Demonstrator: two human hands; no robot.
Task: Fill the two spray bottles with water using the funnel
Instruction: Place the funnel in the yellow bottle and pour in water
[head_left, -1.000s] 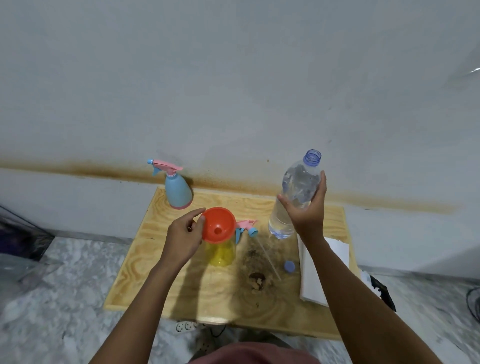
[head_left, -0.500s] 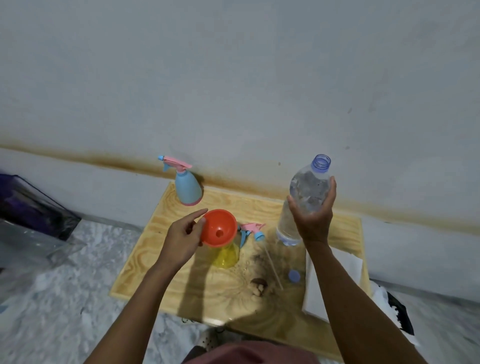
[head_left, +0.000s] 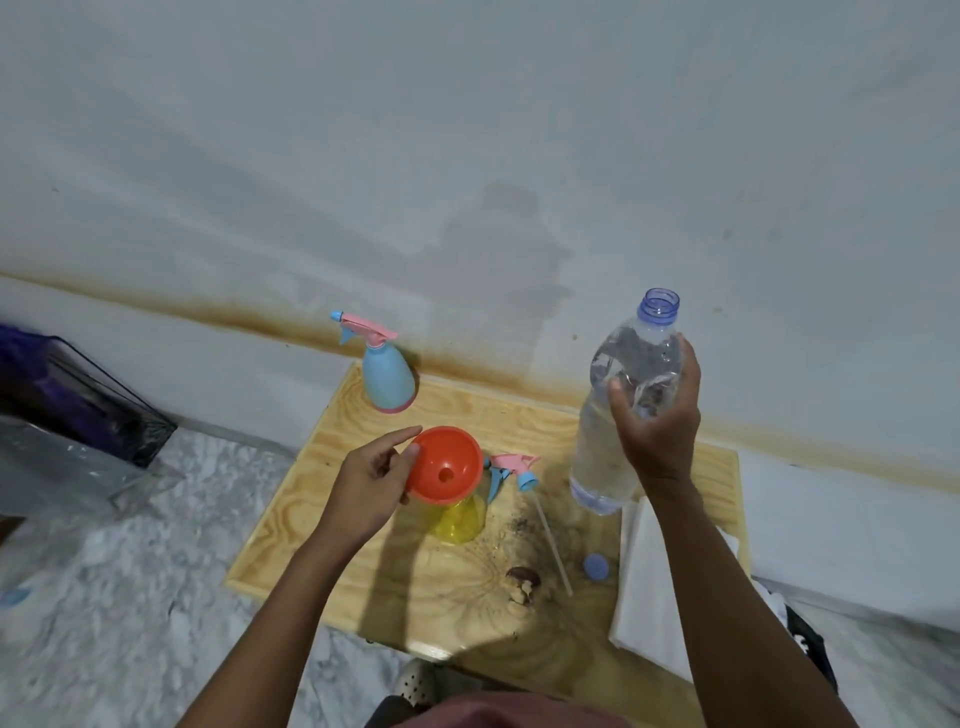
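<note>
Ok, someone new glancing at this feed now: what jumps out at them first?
The orange funnel, seated in the yellow spray bottle mid-way across the wooden table, with the left hand gripping its rim. Next, the uncapped water bottle, held nearly upright by the right hand above the table's right side. The blue spray bottle stands at the far left corner.

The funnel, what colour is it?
The funnel is orange-red; the head view shows it best.

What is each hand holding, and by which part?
The right hand grips the uncapped water bottle around its upper body; the left hand pinches the orange funnel by its rim.
</note>
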